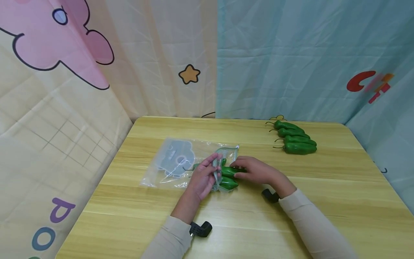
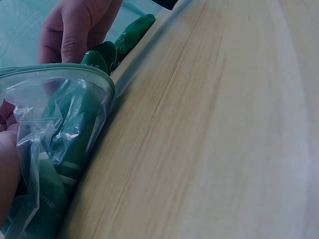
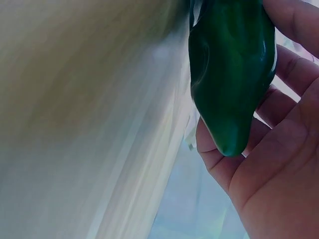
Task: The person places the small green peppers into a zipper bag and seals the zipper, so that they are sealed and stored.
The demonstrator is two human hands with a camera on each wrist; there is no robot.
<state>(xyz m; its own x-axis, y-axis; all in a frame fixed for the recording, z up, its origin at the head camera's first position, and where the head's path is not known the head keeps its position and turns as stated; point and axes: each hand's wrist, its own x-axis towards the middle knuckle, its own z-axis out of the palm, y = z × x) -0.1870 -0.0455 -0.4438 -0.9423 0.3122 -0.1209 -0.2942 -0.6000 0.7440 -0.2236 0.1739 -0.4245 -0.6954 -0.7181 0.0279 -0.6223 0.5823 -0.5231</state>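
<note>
A clear zip bag (image 1: pixel 152 176) with a blue-grey print lies flat on the table, its mouth towards the right. My left hand (image 1: pixel 202 180) holds the near layer of the bag's mouth between thumb and fingers, keeping it spread. Green peppers lie inside, one pepper (image 1: pixel 228 183) by the lower corner of the mouth. My right hand (image 1: pixel 255 171) grips another green pepper (image 3: pixel 232 74) near its blunt tip, with most of its length inside the bag's mouth. In the left wrist view, the zip rim (image 2: pixel 94 69) arches over the peppers.
Several green peppers (image 1: pixel 299 147) lie in a row at the back right, stems to the left. The wooden table (image 1: pixel 129 223) has printed curtains (image 1: pixel 278 64) behind it and at both sides. Black wrist cameras sit at the left cuff (image 1: pixel 200 229) and right cuff (image 1: pixel 270 196).
</note>
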